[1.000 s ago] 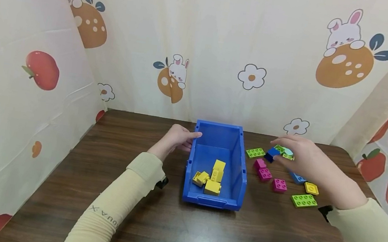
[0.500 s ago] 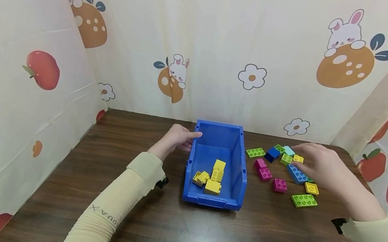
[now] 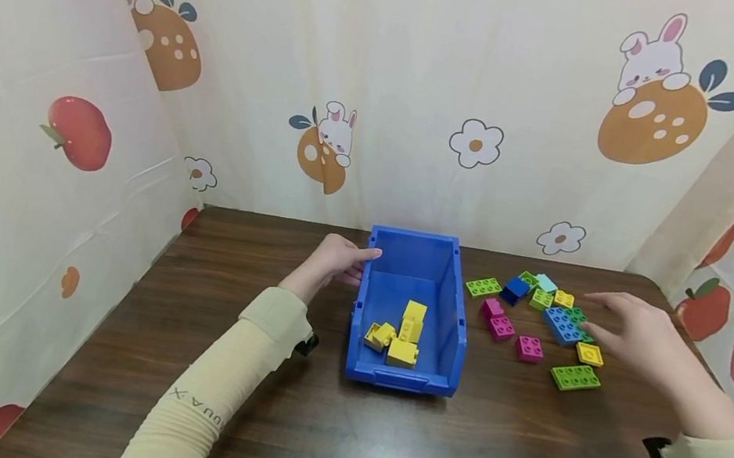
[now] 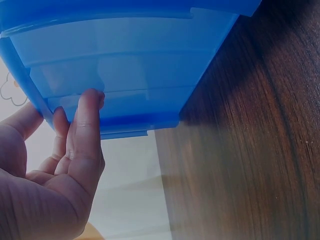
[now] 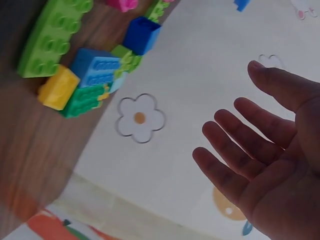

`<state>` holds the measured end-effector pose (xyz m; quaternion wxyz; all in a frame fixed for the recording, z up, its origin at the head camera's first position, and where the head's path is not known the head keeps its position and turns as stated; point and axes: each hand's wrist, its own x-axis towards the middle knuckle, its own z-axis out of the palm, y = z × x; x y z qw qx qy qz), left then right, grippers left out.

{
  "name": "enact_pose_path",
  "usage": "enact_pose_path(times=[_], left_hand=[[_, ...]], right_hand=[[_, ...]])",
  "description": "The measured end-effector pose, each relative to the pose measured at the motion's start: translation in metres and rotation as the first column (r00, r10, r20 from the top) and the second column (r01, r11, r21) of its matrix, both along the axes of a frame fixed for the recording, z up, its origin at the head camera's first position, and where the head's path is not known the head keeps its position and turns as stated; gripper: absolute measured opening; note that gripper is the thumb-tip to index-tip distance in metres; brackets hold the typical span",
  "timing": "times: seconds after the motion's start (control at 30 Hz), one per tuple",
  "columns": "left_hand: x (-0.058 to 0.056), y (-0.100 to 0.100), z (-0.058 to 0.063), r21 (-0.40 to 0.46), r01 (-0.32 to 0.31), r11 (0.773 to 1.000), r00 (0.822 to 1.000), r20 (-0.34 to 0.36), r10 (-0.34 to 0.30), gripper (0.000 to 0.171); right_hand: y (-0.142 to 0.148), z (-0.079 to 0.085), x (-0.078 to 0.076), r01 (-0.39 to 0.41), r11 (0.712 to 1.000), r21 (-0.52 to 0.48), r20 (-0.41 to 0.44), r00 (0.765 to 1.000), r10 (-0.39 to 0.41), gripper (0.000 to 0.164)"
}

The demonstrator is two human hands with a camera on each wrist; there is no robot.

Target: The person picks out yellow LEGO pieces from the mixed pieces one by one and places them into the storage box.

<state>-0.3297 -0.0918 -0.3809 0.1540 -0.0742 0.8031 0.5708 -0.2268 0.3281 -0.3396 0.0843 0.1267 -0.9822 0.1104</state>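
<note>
My left hand point(image 3: 332, 259) holds the left wall of a blue plastic storage bin point(image 3: 401, 380), thumb over the rim. In the left wrist view its fingers point(image 4: 88, 125) lie against the bin's outer side. Several yellow toy bricks point(image 3: 402, 354) sit in the near part of the bin. My right hand point(image 3: 643, 337) is held over the table at the right, fingers spread and nothing in them. Closest to it are a blue brick point(image 3: 562, 327), a green brick point(image 3: 577, 317) partly behind its thumb, and a flat yellow brick point(image 3: 589, 354).
Right of the bin lie magenta bricks point(image 3: 502, 328), a dark blue brick point(image 3: 515, 291), a lime brick point(image 3: 576, 377) and several smaller ones. The brown table point(image 3: 251, 243) ends at a printed curtain point(image 3: 419, 71) behind and on both sides.
My right hand has drawn back to the right and toward me, away from the dark blue brick, uncovering the bricks at the back. My left hand and the bin stay put.
</note>
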Motion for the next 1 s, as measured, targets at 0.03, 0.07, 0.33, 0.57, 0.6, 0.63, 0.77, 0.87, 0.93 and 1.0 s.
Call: enact_pose_path(times=[0.03,0.07,0.33,0.57,0.6,0.63,0.77,0.87,0.93,1.0], left_hand=[[0.000,0.000,0.000,0.000,0.000,1.000,1.000,0.000,0.000,0.048],[0.000,0.000,0.000,-0.001,0.000,1.000,1.000,-0.001,0.000,0.048],[0.000,0.000,0.000,0.006,-0.002,1.000,1.000,0.002,0.002,0.044],[-0.001,0.000,-0.001,0.003,-0.002,1.000,1.000,-0.001,0.002,0.044],[-0.001,0.000,-0.001,0.003,-0.001,1.000,1.000,-0.002,0.001,0.045],[-0.001,0.000,-0.001,0.003,-0.001,1.000,1.000,-0.002,0.001,0.045],[-0.002,-0.001,-0.001,0.006,0.000,1.000,1.000,-0.002,0.000,0.045],[-0.001,-0.001,-0.002,0.003,0.000,1.000,1.000,-0.001,0.000,0.045],[-0.001,0.000,-0.001,0.002,-0.002,1.000,1.000,-0.001,0.002,0.044],[0.000,0.000,0.000,0.002,-0.002,1.000,1.000,0.000,0.002,0.044]], right_hand=[[0.003,-0.002,0.000,0.013,1.000,-0.001,0.018,1.000,-0.013,0.049],[0.006,-0.005,0.000,0.025,1.000,-0.002,0.032,0.999,-0.025,0.050],[0.023,-0.027,-0.002,0.129,0.990,-0.054,0.151,0.981,-0.120,0.058],[0.030,-0.043,-0.005,0.129,0.990,-0.055,0.172,0.978,-0.117,0.053],[0.030,-0.045,-0.005,0.129,0.990,-0.056,0.174,0.978,-0.118,0.052],[0.031,-0.047,-0.006,0.133,0.989,-0.058,0.180,0.976,-0.121,0.053],[0.032,-0.054,-0.008,0.180,0.981,-0.066,0.233,0.959,-0.161,0.057],[0.033,-0.058,-0.009,0.227,0.972,-0.057,0.279,0.939,-0.202,0.062],[0.033,-0.060,-0.009,0.248,0.968,-0.038,0.307,0.925,-0.225,0.067],[0.034,-0.063,-0.009,0.257,0.966,-0.022,0.333,0.913,-0.235,0.074]])
